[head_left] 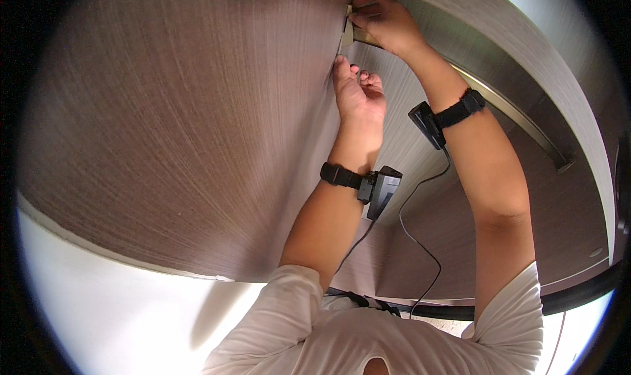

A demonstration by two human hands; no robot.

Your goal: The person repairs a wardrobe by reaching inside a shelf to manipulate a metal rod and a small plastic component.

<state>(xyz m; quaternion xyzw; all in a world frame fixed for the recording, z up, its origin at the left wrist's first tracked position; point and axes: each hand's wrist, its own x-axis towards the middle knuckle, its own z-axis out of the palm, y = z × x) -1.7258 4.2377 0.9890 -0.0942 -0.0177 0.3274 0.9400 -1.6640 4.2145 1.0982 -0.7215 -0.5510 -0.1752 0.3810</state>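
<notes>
Inside a wood-grain cabinet, both my hands reach up to the far corner where a brown side panel [190, 125] meets a lighter panel. My right hand [388, 25] is closed, its fingertips pinching a small beige fitting [348, 36] against the brown panel, at the far end of a metal rail [499, 93]. Just below it, my left hand [359, 93] has its fingers curled, with its thumb side close against the brown panel. A thin pale line runs up from its fingertips towards the fitting; I cannot make out whether the hand holds it.
The rail crosses to an end bracket [564, 163] at the right. A curved pale cabinet edge [559, 66] arches beyond my right arm. Black strapped devices [381, 192] sit on both forearms, and a thin cable [420, 243] hangs between them. A white surface [118, 289] lies lower left.
</notes>
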